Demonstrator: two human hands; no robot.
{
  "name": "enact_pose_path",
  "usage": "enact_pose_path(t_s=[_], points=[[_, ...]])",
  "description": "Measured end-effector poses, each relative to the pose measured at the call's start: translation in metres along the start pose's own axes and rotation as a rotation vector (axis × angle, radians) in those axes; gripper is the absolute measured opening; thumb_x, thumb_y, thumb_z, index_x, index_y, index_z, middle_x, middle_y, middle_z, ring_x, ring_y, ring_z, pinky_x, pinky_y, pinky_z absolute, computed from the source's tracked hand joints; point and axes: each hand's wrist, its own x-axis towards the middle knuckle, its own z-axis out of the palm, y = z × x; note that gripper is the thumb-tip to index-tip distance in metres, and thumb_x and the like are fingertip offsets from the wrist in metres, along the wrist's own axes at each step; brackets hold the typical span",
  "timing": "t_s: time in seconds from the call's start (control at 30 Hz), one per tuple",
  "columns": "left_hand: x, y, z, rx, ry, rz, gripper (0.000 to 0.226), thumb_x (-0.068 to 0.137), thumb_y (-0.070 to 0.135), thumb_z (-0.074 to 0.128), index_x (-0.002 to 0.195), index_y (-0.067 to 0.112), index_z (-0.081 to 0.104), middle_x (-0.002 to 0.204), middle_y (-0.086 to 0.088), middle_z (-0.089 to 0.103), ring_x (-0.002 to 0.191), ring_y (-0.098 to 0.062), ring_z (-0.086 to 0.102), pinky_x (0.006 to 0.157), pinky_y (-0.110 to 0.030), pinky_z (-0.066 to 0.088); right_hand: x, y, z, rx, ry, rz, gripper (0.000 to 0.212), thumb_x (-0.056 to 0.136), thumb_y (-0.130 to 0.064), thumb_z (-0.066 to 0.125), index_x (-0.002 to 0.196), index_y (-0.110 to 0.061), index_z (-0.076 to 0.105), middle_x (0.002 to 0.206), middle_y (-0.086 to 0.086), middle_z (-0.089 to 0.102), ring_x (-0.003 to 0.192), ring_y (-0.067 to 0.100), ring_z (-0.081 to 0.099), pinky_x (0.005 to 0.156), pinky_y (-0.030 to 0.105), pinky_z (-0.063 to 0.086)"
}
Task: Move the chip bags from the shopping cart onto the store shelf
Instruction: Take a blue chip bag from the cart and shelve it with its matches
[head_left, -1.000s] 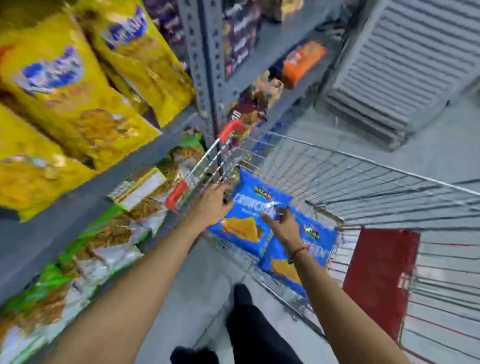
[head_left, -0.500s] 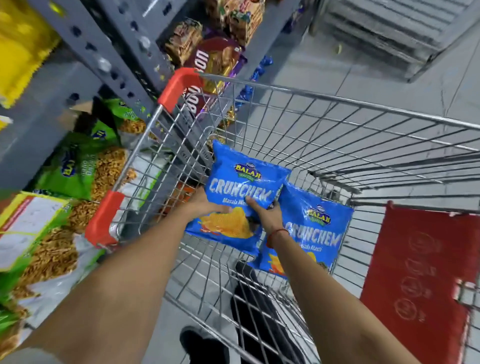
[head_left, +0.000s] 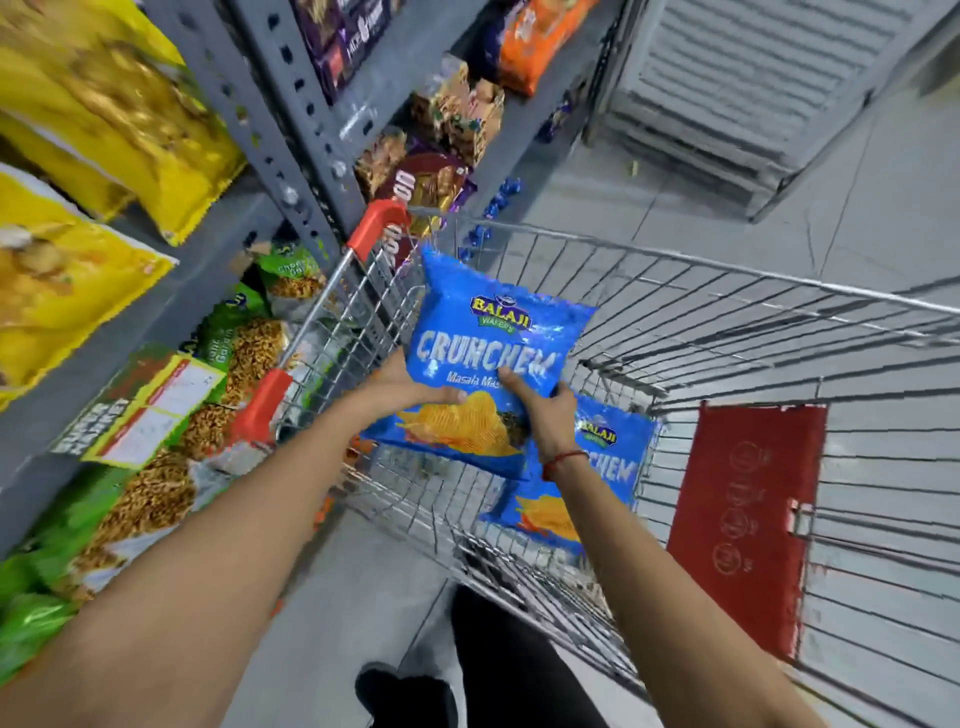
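Here the grey metal store shelf (head_left: 218, 244) stands to the left of both hands, and the silver wire shopping cart (head_left: 727, 322) surrounds them. The left hand (head_left: 400, 387) and right hand (head_left: 537, 415) together clasp a blue glossy chip bag (head_left: 488, 353), raised above a second blue chip bag (head_left: 597, 488) lying just under the right wrist. The lift seems underway; next, probably, a leftward swing onto the shelf.

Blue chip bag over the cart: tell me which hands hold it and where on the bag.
Both hands hold the upper blue chip bag: left hand on its lower left edge, right hand on its lower right part. The second blue bag lies unheld in the cart.
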Motion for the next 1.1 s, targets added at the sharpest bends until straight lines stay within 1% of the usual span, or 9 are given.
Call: enact_pose_path(t_s=[0.17,0.23,0.33,0.43,0.57,0.67,0.8,0.93,1.1], points=[[-0.066,0.068,-0.016,0.048,0.079,0.231,0.045,0.066,0.005,0.080,0.102,0.021,0.057,0.095,0.010,0.064,0.069,0.019,0.060,0.066,-0.010,0.052,-0.060,-0.083,0.003,0.022,-0.030,-0.249,0.029,0.075,-0.011,0.079,0.099,-0.002,0.065,0.085,0.000,0.071,0.070,-0.003,0.069,0.063,0.017,0.053],[-0.098,0.095,-0.028,0.079,0.128,0.317,0.045,0.065,0.015,0.082,0.103,0.022,0.060,0.095,0.013,0.066,0.073,0.016,0.060,0.076,-0.018,0.055,-0.086,-0.118,0.008,0.053,-0.069,-0.372,0.024,0.075,-0.006,0.078,0.097,-0.005,0.066,0.081,-0.004,0.070,0.063,-0.007,0.066,0.059,0.014,0.052],[-0.148,0.139,-0.047,0.129,0.197,0.443,0.071,0.047,0.049,0.087,0.109,0.025,0.064,0.104,0.013,0.070,0.091,0.001,0.064,0.085,-0.029,0.054,-0.126,-0.171,0.018,0.086,-0.095,-0.517,0.028,0.073,-0.006,0.080,0.098,0.001,0.068,0.079,-0.006,0.074,0.070,0.000,0.070,0.062,0.016,0.054],[-0.204,0.181,-0.067,0.114,0.294,0.572,0.041,0.060,0.029,0.085,0.095,0.030,0.064,0.082,0.025,0.070,0.082,0.005,0.065,0.068,-0.011,0.052,-0.169,-0.223,0.032,0.133,-0.147,-0.638,0.036,0.069,-0.015,0.084,0.100,-0.005,0.070,0.096,0.008,0.076,0.090,0.022,0.074,0.078,0.035,0.059],[-0.279,0.223,-0.089,0.110,0.405,0.754,0.029,0.065,0.018,0.082,0.081,0.033,0.064,0.063,0.031,0.067,0.062,0.016,0.060,0.055,-0.003,0.045,-0.230,-0.286,0.053,0.146,-0.215,-0.792,0.051,0.057,-0.037,0.088,0.100,-0.015,0.071,0.103,0.007,0.076,0.097,0.027,0.072,0.090,0.049,0.056],[-0.331,0.245,-0.103,0.088,0.467,0.856,0.024,0.067,0.018,0.081,0.084,0.029,0.067,0.067,0.024,0.069,0.062,0.011,0.062,0.055,-0.006,0.047,-0.274,-0.326,0.070,0.169,-0.278,-0.886,0.048,0.057,-0.035,0.087,0.097,-0.014,0.072,0.100,0.008,0.077,0.096,0.029,0.073,0.089,0.052,0.056],[-0.391,0.265,-0.126,0.090,0.591,0.981,0.045,0.056,0.033,0.086,0.098,0.028,0.068,0.095,0.015,0.073,0.089,-0.001,0.066,0.076,-0.021,0.055,-0.324,-0.370,0.099,0.153,-0.335,-1.017,0.031,0.062,-0.035,0.086,0.084,-0.020,0.071,0.097,0.007,0.077,0.094,0.027,0.073,0.088,0.053,0.056],[-0.443,0.271,-0.160,0.074,0.804,1.014,0.049,0.049,0.047,0.086,0.093,0.034,0.067,0.099,0.015,0.071,0.092,-0.003,0.066,0.083,-0.029,0.053,-0.358,-0.406,0.147,0.187,-0.416,-1.117,0.075,0.045,-0.061,0.086,0.098,-0.011,0.068,0.110,0.016,0.072,0.105,0.036,0.067,0.092,0.054,0.053],[-0.497,0.262,-0.203,0.023,1.043,0.968,0.065,0.043,0.060,0.082,0.100,0.034,0.064,0.104,0.012,0.069,0.096,-0.009,0.065,0.079,-0.030,0.053,-0.391,-0.432,0.221,0.152,-0.577,-1.199,0.089,0.046,-0.064,0.085,0.115,-0.012,0.065,0.119,0.010,0.069,0.111,0.029,0.065,0.097,0.050,0.052]])
